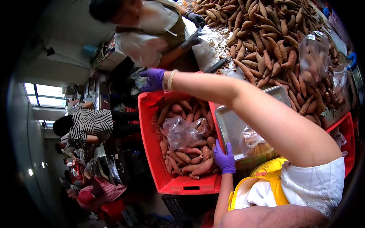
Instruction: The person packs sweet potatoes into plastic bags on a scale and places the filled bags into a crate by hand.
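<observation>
My right arm stretches across the view, and my purple-gloved right hand (pixel 152 79) hovers by the far corner of a red plastic crate (pixel 149 152), fingers extended and apart. I see nothing held in it. Lower down, my gloved left hand (pixel 225 159) grips the crate's side rim, with its thumb raised. Inside the crate lie many reddish sweet potatoes (pixel 190 157), partly covered by a clear plastic bag (pixel 180 133). A metal tray (pixel 228 123) stands beside the crate, partly hidden by my right arm, with another clear bag (pixel 251 140) on it.
A large heap of sweet potatoes (pixel 270 38) covers the worktable, with a clear bag (pixel 314 57) on top. Across from me, a co-worker in dark gloves (pixel 192 40) works near a knife (pixel 218 65). Another red crate (pixel 349 142) stands at right. More people work at left.
</observation>
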Tool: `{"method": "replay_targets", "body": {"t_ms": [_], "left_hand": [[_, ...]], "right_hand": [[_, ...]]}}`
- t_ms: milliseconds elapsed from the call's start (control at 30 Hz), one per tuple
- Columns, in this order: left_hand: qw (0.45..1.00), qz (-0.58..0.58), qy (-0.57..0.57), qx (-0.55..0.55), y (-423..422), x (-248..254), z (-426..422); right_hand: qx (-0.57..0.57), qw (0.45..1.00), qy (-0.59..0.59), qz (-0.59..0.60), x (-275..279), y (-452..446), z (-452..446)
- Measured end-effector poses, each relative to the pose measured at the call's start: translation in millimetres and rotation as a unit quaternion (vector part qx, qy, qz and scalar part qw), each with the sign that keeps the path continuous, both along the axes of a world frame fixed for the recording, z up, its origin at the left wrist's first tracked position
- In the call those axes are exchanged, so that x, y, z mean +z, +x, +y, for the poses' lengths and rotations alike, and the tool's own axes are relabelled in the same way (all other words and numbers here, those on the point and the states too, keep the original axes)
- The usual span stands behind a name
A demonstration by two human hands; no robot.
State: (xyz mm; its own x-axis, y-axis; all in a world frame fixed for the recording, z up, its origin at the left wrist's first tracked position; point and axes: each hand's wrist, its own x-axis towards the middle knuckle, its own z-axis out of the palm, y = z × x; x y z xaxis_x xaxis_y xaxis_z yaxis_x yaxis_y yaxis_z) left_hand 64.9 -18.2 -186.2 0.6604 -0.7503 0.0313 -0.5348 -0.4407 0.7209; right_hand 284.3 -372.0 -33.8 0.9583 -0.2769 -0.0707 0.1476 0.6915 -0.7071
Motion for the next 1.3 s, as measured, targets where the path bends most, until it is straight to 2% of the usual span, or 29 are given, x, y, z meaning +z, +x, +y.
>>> {"method": "replay_targets", "body": {"t_ms": [33, 100, 167, 233, 267, 300, 367, 433, 500, 667, 733, 767, 900, 1033, 1300], "left_hand": [[1.000, 0.000, 0.009, 0.000, -2.4, 3.3, 0.6], [1.000, -0.006, 0.008, 0.012, -4.2, 9.1, -0.9], [1.000, 0.005, 0.007, 0.008, -3.3, 9.9, -1.4], [1.000, 0.010, 0.019, 0.009, -0.9, 12.3, -2.0], [1.000, -0.019, 0.023, 0.003, 0.4, 8.6, -1.8], [0.999, -0.044, 0.031, -0.002, -1.3, 6.9, -0.3], [0.998, -0.052, 0.033, 0.010, -2.9, 10.3, -2.0], [0.999, -0.007, 0.044, 0.009, -3.2, 19.7, -3.6], [0.999, -0.003, 0.051, 0.007, -2.8, 19.3, -3.2], [0.998, -0.014, 0.057, -0.004, 1.9, 1.3, 0.8], [0.999, -0.021, 0.047, -0.011, 1.9, 4.2, 1.3], [0.999, -0.024, 0.044, -0.011, 3.2, 4.7, 1.2], [1.000, -0.019, 0.020, -0.009, 4.4, -11.3, 2.2], [0.998, 0.043, 0.024, -0.028, 6.8, -5.8, 3.9], [0.999, 0.004, 0.014, -0.031, 8.9, -15.9, 3.2]], "right_hand": [[0.017, 0.968, 0.241, 0.071, 23.5, -4.2, -1.8], [0.100, 0.983, 0.153, -0.027, 22.6, -49.1, 8.6], [0.158, 0.978, 0.099, -0.089, -14.2, -91.4, 2.3], [0.098, 0.994, -0.004, -0.047, -17.9, -167.7, 10.2], [0.034, 0.997, -0.062, 0.038, -14.1, -205.1, 14.1], [-0.026, 0.985, -0.118, 0.126, -10.8, -241.8, 20.4], [-0.129, 0.956, -0.206, 0.166, -11.8, -309.1, 40.0], [-0.164, 0.939, -0.230, 0.196, -14.4, -370.2, 60.4], [-0.198, 0.902, -0.264, 0.278, -2.5, -419.9, 97.9], [-0.283, 0.868, -0.288, 0.290, -14.6, -506.8, 185.3], [-0.321, 0.845, -0.304, 0.301, -15.0, -514.4, 217.7], [-0.307, 0.797, -0.386, 0.349, -5.7, -513.2, 229.7], [-0.313, 0.693, -0.555, 0.337, -7.0, -495.2, 253.8], [-0.295, 0.653, -0.613, 0.333, -3.3, -487.1, 260.2], [-0.241, 0.611, -0.675, 0.337, 0.0, -471.6, 268.3]]}}
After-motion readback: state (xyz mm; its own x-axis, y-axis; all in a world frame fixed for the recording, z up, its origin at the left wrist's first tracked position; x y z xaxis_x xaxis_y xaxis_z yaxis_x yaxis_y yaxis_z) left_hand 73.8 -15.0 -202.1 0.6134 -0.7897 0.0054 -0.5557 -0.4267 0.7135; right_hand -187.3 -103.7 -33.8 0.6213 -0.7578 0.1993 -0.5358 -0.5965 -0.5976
